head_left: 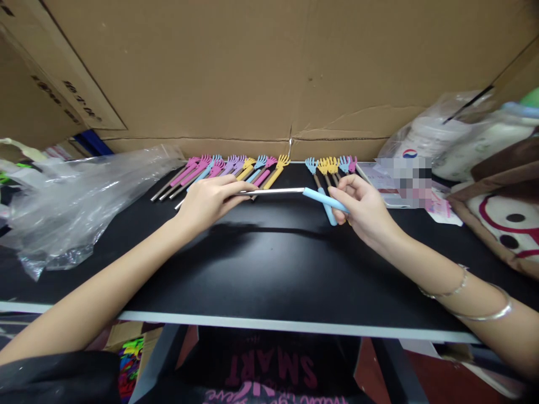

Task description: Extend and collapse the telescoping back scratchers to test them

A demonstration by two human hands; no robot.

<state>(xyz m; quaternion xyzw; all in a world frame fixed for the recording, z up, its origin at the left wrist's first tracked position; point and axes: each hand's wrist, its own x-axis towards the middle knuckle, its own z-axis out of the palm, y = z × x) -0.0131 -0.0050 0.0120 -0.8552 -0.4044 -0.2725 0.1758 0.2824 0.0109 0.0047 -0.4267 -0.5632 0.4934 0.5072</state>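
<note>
Cardboard (210, 73) closes off the back of the station. In front of it is a black table (269, 280), its pale edge toward the person. A clear bag (92, 191) lies slack on the left part of the top, apart from the hands.

Toward the back lie scratchers in two groups, heads to the cardboard: the left group (231, 164) beyond the left hand (214, 196), and the smaller right group (323, 166) by the right hand (362, 205).

Both hands are raised over the top, a shadow showing below. The left hand is closed, thumb and fingers pinching a metal rod (273, 192); what lies at the rod's covered end cannot be told. The right hand pinches a light blue sleeve (322, 198) between thumb and fingers, toward its right-hand end.

The rod runs rightward from the left fingertips, nearly level, across the gap between the hands. The sleeve reaches leftward to meet it, its long axis dipping toward the right hand. A blue handle (330, 214) from the right group shows below the sleeve; contact with the right fingers cannot be confirmed.

Smallest item: the joint. It sits nearer the right hand. The ends appear to touch, at a shallow angle rather than in line. Whether the rod's tip is inside is not visible. I judge alignment of those two axes the governing relation.
</note>
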